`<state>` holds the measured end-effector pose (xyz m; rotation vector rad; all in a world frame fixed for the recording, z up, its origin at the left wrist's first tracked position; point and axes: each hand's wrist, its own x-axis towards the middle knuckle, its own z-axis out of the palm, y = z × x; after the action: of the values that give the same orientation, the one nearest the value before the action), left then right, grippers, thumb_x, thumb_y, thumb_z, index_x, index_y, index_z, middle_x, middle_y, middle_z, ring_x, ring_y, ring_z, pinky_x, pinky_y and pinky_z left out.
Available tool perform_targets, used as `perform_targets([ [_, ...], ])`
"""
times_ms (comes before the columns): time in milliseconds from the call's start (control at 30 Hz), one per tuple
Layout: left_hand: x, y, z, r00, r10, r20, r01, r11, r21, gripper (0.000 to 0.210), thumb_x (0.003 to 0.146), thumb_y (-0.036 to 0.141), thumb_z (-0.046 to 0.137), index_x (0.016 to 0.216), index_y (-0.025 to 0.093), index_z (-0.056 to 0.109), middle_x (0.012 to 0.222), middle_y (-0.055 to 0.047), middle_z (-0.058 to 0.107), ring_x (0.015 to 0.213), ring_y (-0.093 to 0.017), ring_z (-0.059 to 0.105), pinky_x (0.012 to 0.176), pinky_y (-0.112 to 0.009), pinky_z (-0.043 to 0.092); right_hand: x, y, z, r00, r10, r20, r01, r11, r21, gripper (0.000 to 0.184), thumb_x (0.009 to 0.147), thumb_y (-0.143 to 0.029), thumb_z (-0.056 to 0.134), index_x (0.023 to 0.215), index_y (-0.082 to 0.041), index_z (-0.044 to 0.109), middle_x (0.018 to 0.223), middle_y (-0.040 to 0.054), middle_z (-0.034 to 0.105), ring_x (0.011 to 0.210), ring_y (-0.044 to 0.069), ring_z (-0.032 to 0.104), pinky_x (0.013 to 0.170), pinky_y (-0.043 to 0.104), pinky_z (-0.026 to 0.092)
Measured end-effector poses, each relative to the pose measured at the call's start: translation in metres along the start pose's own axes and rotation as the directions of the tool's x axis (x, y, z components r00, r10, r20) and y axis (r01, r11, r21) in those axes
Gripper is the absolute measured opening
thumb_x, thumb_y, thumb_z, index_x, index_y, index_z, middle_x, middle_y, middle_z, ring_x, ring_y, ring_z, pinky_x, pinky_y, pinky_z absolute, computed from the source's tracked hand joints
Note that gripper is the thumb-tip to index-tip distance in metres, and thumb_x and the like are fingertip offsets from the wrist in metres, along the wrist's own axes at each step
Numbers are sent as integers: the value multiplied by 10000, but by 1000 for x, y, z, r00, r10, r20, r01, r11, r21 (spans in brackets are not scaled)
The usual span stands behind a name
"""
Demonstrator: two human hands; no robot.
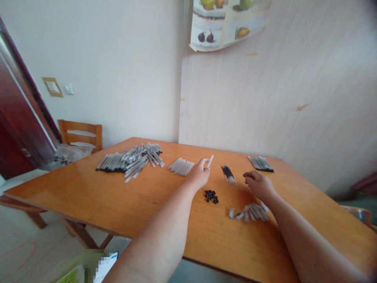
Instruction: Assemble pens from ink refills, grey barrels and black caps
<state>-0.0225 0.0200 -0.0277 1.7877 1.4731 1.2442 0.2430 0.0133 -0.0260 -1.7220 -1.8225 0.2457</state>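
My left hand (201, 173) pinches a whitish pen barrel (210, 160), tilted upward above the table. My right hand (259, 184) hovers right of a small bundle of pen refills (228, 174) with dark upper parts and pale ends. Its fingers are closed together; whatever they may hold is too small to make out. A row of pale pen barrels (180, 166) lies just left of my left hand. Below it sits a cluster of small black plugs (211, 196). Several translucent pen caps (253, 212) lie loose near my right forearm.
A large heap of pale barrels with black ends (141, 157) covers the table's back left. Another row of them (260, 164) lies at the back right. Beyond the wooden table (165, 204) stand a chair (81, 133) and a wall with a fruit poster (226, 23).
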Motion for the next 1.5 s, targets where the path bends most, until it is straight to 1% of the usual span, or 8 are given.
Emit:
perform_targets([
  [67, 0, 2, -1, 1000, 1, 9, 1, 991, -136, 363, 840, 230, 455, 1178, 215, 584, 733, -5, 619, 556, -106, 488, 561, -214, 383, 0, -1, 0, 1000, -1, -4, 1, 1000, 0, 316, 776, -268, 464, 974, -160, 685, 875, 66, 696, 768, 177, 618, 662, 259, 425],
  [167, -1, 6, -3, 1000, -12, 2, 12, 958, -286, 323, 832, 237, 447, 1080, 177, 646, 764, -25, 624, 596, -94, 507, 577, -203, 401, 0, 0, 1, 1000, 18, -10, -18, 1000, 8, 314, 771, -255, 468, 977, -161, 685, 876, 59, 697, 774, 172, 615, 667, 255, 421],
  [333, -3, 21, -7, 996, -93, 11, 88, 887, -453, 311, 814, 292, 476, 1027, 132, 635, 762, -50, 645, 642, -104, 556, 622, -212, 441, 1, -3, 1, 1000, 12, 4, -12, 1000, -13, 289, 775, -218, 469, 958, -167, 687, 914, 56, 703, 822, 171, 618, 696, 246, 417],
  [433, -4, 27, -8, 994, -107, 8, 96, 852, -515, 304, 795, 220, 446, 1027, 126, 618, 804, -67, 664, 673, -112, 591, 656, -225, 468, 0, -8, 0, 1000, 3, 12, -3, 1000, -23, 271, 769, -200, 484, 946, -174, 689, 939, 52, 706, 861, 167, 619, 733, 238, 415],
  [667, 0, 23, -5, 997, -66, -38, 43, 901, -431, 314, 759, 150, 495, 1061, 152, 581, 817, -41, 662, 668, -98, 588, 679, -225, 470, -8, -21, -1, 989, 11, 146, 0, 997, -76, 188, 764, -291, 577, 867, -179, 687, 868, 55, 700, 800, 167, 608, 670, 233, 390],
  [933, 1, 17, -4, 998, -44, -32, 30, 937, -349, 297, 765, 152, 509, 1052, 149, 586, 798, -42, 664, 644, -109, 588, 640, -230, 461, -9, -31, 3, 980, 84, 178, -42, 973, -227, 278, 784, -429, 578, 884, -189, 678, 888, 87, 688, 809, 199, 603, 613, 256, 360],
  [1367, 0, 20, -4, 999, -26, -27, 16, 952, -305, 276, 760, 163, 499, 1016, 155, 604, 739, -30, 657, 604, -112, 557, 591, -222, 429, -8, -34, 0, 967, 191, 167, -131, 940, -316, 232, 783, -322, 528, 846, -181, 702, 919, 122, 707, 850, 218, 638, 652, 262, 415],
  [1500, 1, 17, -4, 1000, 1, -23, -7, 966, -258, 285, 769, 184, 497, 1031, 162, 608, 748, -29, 664, 587, -111, 548, 578, -223, 417, -5, -33, -3, 950, 234, 205, -147, 918, -368, 265, 778, -337, 514, 789, -163, 714, 913, 157, 710, 842, 242, 655, 641, 277, 429],
])
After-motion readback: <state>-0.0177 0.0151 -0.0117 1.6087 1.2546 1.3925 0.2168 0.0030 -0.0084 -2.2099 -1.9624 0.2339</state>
